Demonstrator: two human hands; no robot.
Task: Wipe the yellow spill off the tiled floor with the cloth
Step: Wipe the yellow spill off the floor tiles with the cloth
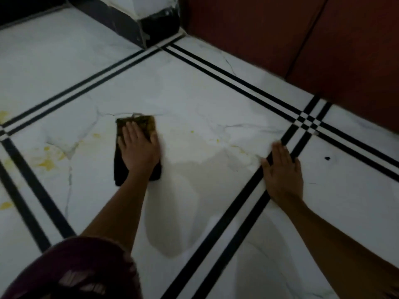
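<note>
A dark cloth (151, 124), stained yellow at its far end, lies flat on the white tiled floor (194, 87). My left hand (139, 147) presses on it with straight fingers. Yellow spill patches (46, 162) lie to the left of the cloth, with small yellow specks (191, 132) to its right and more yellow at the left edge (3, 116). My right hand (281, 171) rests flat on the floor across the black double stripe (244, 195), fingers straight, apart from the cloth.
A reddish-brown panel (302, 39) stands along the far right. A black-and-white wall base (151, 24) forms a corner at the back. A small black speck (327, 158) lies right of my right hand. Dark patterned clothing (75, 270) fills the lower left.
</note>
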